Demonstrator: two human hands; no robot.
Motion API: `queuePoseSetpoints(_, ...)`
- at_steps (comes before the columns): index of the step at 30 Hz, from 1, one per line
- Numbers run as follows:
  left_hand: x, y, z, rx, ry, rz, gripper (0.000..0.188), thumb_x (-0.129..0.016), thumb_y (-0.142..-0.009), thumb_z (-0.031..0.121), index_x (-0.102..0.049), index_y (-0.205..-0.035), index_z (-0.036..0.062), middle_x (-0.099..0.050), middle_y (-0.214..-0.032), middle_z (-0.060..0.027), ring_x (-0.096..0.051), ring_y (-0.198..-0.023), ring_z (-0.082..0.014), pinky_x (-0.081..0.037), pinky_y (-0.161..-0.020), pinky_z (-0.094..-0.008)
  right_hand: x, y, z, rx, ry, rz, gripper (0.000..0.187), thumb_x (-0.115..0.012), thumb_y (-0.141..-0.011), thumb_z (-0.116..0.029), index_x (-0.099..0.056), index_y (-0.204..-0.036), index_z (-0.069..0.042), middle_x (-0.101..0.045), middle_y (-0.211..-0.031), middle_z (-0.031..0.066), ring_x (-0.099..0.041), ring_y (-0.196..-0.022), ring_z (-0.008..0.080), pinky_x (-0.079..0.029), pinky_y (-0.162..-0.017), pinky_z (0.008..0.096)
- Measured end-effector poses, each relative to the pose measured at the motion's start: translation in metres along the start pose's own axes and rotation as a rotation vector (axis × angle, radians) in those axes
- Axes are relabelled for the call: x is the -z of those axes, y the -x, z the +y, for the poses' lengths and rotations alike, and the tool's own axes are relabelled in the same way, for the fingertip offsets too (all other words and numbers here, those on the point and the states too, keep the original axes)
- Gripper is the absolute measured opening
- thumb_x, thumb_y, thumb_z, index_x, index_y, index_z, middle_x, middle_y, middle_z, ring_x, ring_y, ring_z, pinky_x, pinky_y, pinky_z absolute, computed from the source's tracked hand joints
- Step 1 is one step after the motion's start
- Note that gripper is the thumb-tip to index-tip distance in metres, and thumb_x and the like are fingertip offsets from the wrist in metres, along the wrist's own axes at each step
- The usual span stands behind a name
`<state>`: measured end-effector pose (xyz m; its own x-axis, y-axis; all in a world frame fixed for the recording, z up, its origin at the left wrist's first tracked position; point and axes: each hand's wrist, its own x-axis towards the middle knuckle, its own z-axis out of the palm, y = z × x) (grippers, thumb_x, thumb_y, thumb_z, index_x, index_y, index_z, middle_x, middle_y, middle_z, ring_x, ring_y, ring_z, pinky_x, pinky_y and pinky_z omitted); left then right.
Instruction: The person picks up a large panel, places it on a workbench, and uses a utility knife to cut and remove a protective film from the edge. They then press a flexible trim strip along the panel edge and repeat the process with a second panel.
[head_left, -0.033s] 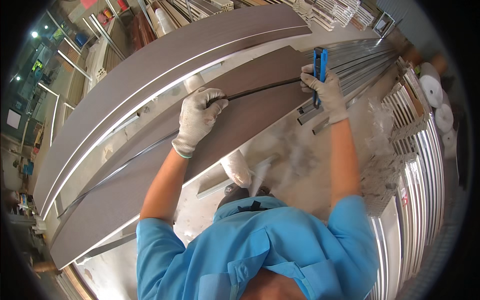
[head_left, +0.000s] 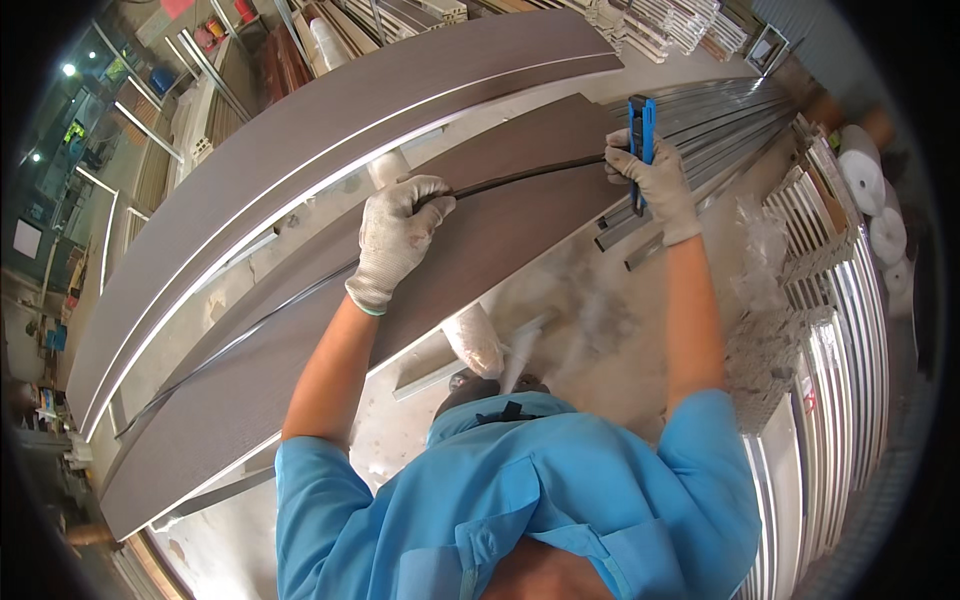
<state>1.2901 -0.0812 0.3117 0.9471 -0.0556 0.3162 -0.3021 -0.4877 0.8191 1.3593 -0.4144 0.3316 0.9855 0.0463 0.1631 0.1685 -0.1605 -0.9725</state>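
My left hand [head_left: 398, 235], in a pale work glove, pinches a thin black flexible strip [head_left: 530, 174] above a long brown panel [head_left: 490, 250]. From there the strip trails down the panel toward the far left. At the panel's right end my gloved right hand [head_left: 662, 192] is closed round a blue-and-black utility knife [head_left: 647, 122], held upright. The strip's other end reaches the fingertips of that same hand. Whether the knife's blade is out, I cannot tell.
Behind lies a second long brown panel [head_left: 350, 105] with a white edge. Metal profiles [head_left: 730, 115] extend past the near panel's right end. A plastic-wrapped roll [head_left: 472, 340] sits under the near panel. Stacked pale profiles [head_left: 850, 370] and white rolls [head_left: 862, 175] stand at the right.
My right hand has shifted very slightly to the right with the utility knife. My left hand keeps its pinch on the strip, almost in the same place.
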Motion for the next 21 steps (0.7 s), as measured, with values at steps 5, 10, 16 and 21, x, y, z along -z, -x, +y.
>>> queuePoseSetpoints(5,-0.013,-0.023,0.003,-0.136,-0.113,0.136,0.013,-0.075,-0.085,0.005,-0.075,-0.097,0.0007,-0.069,-0.085,-0.0101,-0.065,-0.070,-0.0194,-0.053,-0.069,-0.0315,0.027,-0.041,-0.011,0.100,0.340,-0.144,0.021,-0.075,-0.089,-0.016,-0.068,-0.102,-0.001,-0.065,-0.078,0.0023,-0.061,-0.068,0.0095,-0.051,-0.062,0.0252)
queuePoseSetpoints(10,-0.037,-0.057,0.003,-0.036,-0.219,0.152,0.014,-0.077,-0.082,0.010,-0.077,-0.095,0.0046,-0.072,-0.088,-0.0126,-0.069,-0.075,-0.0259,-0.054,-0.072,-0.0345,0.036,-0.102,-0.001,0.199,0.519,-0.158,0.026,-0.076,-0.088,-0.023,-0.068,-0.095,0.000,-0.066,-0.076,0.0059,-0.059,-0.065,0.0118,-0.048,-0.063,0.0285)
queuePoseSetpoints(16,-0.097,-0.110,-0.015,0.033,-0.302,0.204,0.016,-0.078,-0.080,0.014,-0.078,-0.095,0.0071,-0.073,-0.088,-0.0112,-0.071,-0.079,-0.0243,-0.054,-0.073,-0.0352,0.069,-0.200,0.054,0.209,0.523,-0.293,0.024,-0.075,-0.089,-0.024,-0.068,-0.096,-0.002,-0.068,-0.080,0.0054,-0.061,-0.072,0.0163,-0.050,-0.072,0.0311)
queuePoseSetpoints(21,-0.145,-0.148,-0.017,0.287,-0.429,0.143,0.016,-0.077,-0.080,0.017,-0.079,-0.094,0.0098,-0.072,-0.090,-0.0082,-0.071,-0.082,-0.0246,-0.054,-0.079,-0.0376,0.094,-0.259,0.115,0.245,0.479,-0.458,0.024,-0.075,-0.089,-0.024,-0.069,-0.101,-0.004,-0.068,-0.083,0.0057,-0.063,-0.075,0.0158,-0.052,-0.074,0.0316)
